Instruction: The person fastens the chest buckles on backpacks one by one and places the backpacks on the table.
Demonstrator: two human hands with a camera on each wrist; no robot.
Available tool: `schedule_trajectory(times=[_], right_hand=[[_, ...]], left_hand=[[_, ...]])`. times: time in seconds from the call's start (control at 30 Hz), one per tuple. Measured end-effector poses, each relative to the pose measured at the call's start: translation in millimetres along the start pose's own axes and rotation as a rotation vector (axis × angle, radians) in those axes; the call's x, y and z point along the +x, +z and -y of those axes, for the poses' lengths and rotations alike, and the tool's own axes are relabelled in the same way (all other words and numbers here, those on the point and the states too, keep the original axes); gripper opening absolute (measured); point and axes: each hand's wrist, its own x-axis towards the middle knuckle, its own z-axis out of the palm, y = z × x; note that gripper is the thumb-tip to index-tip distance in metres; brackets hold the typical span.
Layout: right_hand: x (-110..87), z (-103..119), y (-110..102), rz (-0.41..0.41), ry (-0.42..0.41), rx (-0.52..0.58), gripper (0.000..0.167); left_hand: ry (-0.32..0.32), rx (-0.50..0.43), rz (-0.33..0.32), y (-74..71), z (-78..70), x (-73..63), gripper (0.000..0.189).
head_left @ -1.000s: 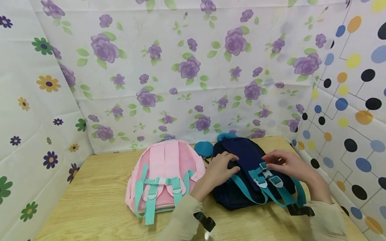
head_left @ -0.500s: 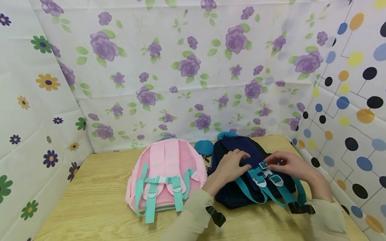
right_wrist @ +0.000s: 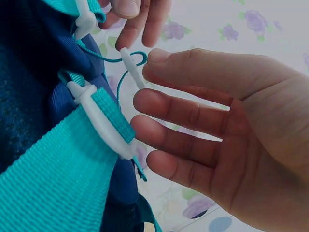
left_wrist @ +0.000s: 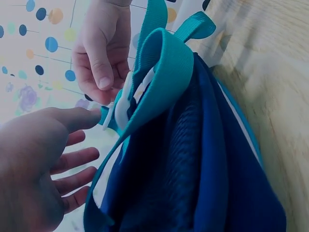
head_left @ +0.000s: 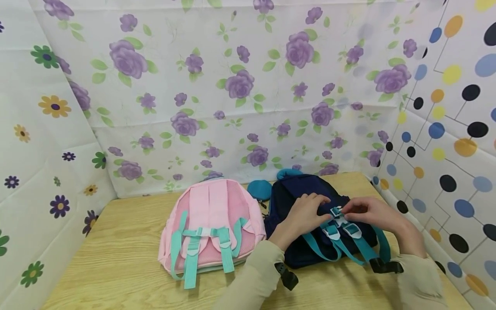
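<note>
A navy backpack [head_left: 310,189] with teal straps and white plastic buckles lies back-up on the table, right of centre. My right hand [head_left: 373,213] is at its strap cluster, thumb and index finger pinching a white strap buckle [right_wrist: 130,67] on a narrow teal strap. The right hand's other fingers are spread beside a larger white adjuster [right_wrist: 104,121]. From the left, my left hand [head_left: 306,215] reaches over the backpack. Its thumb tip is right at a teal strap end [left_wrist: 105,115], and its other fingers stay apart, loosely extended [left_wrist: 77,157].
A pink backpack [head_left: 209,202] with mint straps lies left of the navy one. Between the two, toward the back, is a round blue pouch [head_left: 259,188]. Patterned cloth walls [head_left: 217,86] enclose the wooden table [head_left: 104,249] on the left, back and right.
My left hand has moved right across the navy backpack to the strap buckles. The right hand stays at the buckle with its fingers slightly closer together. The view has shifted slightly.
</note>
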Motion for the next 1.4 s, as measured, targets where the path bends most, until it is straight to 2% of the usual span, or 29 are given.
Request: schedule_trajectory(times=[0.17, 0.3, 0.43, 0.57, 0.67, 0.87, 1.03, 1.17, 1.4], right_hand=[[-0.5, -4, 0, 0.038, 0.027, 0.021, 0.020], [-0.1, -5, 1, 0.068, 0.056, 0.061, 0.022], [0.9, -6, 2, 0.091, 0.056, 0.076, 0.022], [2.3, -7, 2, 0.103, 0.036, 0.076, 0.022], [2.8, -7, 3, 0.105, 0.038, 0.074, 0.020], [3.7, -8, 6, 0.095, 0.060, 0.085, 0.022], [4.5, -8, 7, 0.090, 0.064, 0.095, 0.025], [5.6, -8, 7, 0.088, 0.064, 0.080, 0.028], [8.9, -10, 10, 0.068, 0.091, -0.006, 0.030]], left_hand=[[-0.001, -0.004, 0.003, 9.8, -4.2, 6.3, 0.044], [-0.038, -0.016, 0.005, 16.0, -6.4, 7.2, 0.043], [-0.065, -0.013, -0.013, 22.1, -6.9, 6.1, 0.035], [-0.061, 0.005, -0.048, 25.0, -5.3, 4.7, 0.027], [-0.063, -0.019, -0.055, 24.8, -3.9, 4.1, 0.028], [-0.110, -0.148, -0.048, 21.8, -1.2, -1.6, 0.039], [-0.126, -0.165, -0.035, 21.0, 3.4, -6.9, 0.031], [-0.141, -0.189, -0.019, 19.1, 7.7, -12.3, 0.032], [-0.168, -0.258, -0.036, 10.6, 16.5, -23.7, 0.032]])
